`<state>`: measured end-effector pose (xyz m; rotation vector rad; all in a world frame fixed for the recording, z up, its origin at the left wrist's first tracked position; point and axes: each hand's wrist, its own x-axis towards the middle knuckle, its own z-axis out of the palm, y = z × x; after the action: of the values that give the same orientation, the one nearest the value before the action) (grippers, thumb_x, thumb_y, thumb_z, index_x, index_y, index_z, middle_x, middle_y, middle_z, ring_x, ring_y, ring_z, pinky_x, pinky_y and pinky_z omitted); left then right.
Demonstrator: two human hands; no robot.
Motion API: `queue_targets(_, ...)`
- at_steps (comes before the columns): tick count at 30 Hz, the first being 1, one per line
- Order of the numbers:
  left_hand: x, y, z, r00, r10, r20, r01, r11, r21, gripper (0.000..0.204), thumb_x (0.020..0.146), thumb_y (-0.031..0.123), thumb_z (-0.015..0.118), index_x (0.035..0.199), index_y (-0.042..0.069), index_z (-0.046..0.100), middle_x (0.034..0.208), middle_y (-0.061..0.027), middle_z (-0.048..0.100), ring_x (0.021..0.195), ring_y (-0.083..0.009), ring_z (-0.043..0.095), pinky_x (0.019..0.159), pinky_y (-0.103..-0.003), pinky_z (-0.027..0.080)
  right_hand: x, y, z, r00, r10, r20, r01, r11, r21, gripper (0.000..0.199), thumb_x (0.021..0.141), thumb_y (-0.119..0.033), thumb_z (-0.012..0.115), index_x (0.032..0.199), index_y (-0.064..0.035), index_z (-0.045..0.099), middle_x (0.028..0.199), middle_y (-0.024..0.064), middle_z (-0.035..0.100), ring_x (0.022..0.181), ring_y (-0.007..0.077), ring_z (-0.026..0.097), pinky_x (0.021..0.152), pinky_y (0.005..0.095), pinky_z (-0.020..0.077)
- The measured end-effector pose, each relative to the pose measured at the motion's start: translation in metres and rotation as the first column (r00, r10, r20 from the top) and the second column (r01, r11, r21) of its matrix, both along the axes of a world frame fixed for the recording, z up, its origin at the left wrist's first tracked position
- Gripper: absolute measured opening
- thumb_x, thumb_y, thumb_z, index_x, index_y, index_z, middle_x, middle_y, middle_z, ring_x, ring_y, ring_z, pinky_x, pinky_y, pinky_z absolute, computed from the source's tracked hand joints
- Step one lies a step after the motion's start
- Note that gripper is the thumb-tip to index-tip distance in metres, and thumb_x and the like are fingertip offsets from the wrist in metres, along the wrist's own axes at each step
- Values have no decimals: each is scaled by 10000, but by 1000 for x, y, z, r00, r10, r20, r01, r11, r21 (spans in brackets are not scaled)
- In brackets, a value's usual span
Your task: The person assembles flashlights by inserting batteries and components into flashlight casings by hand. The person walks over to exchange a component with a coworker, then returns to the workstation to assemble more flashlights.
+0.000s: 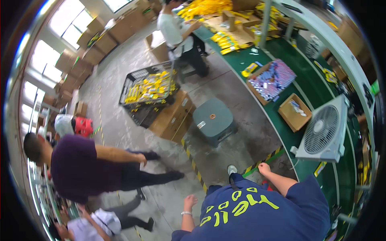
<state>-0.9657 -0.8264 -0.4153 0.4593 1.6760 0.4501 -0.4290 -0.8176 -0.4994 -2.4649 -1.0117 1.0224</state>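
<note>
My left hand (189, 201), with a white band at its wrist, hangs at my left side. Its fingers are loosely apart and hold nothing. My right hand (264, 168) is out to the right, beside the green workbench (287, 138); its fingers look curled in, and nothing shows in them. Neither hand touches anything. Ahead of me stands a grey plastic stool (214, 120). On the bench near my right hand, a white box fan (323, 127) stands beside an open cardboard box (294, 112) with a few small pale pieces inside.
Ahead left, a black crate (130, 90) of yellow packages sits against cardboard cartons (173, 118). A tray of small purple-blue pieces (273, 80) lies on the bench. One person (177, 36) sits at its far end. Another, in purple (84, 164), walks at left. Striped tape (193, 162) marks the floor.
</note>
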Motion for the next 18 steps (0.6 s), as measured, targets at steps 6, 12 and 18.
queue_targets(6, -21, -41, 10, 992, 103, -69, -109, 990, -84, 266, 912, 269, 588, 1034, 37, 634, 935, -121, 703, 841, -227, 686, 715, -341, 554, -59, -63, -35, 998, -44, 39, 51, 975, -216, 368, 874, -352, 543, 915, -18, 689, 975, 226, 677, 936, 406, 641, 837, 483, 503)
queue_targets(12, -83, -76, -18, 338, -771, -540, 913, 408, -12, 243, 916, 232, 577, 1041, 29, 625, 856, -121, 687, 790, -248, 672, 670, -391, 542, -96, 6, 21, 1000, -19, -10, 19, 999, 36, 375, 885, -363, 545, 921, -18, 688, 960, 231, 674, 928, 412, 641, 830, 488, 499)
queue_targets(18, -112, 35, -20, 895, -430, -116, 434, 901, 11, 241, 910, 230, 582, 1010, 11, 601, 889, -130, 685, 817, -258, 675, 681, -403, 551, -141, 75, 47, 991, -104, -88, 91, 986, -139, 402, 906, -428, 528, 969, -67, 694, 982, 182, 686, 938, 380, 643, 804, 448, 503)
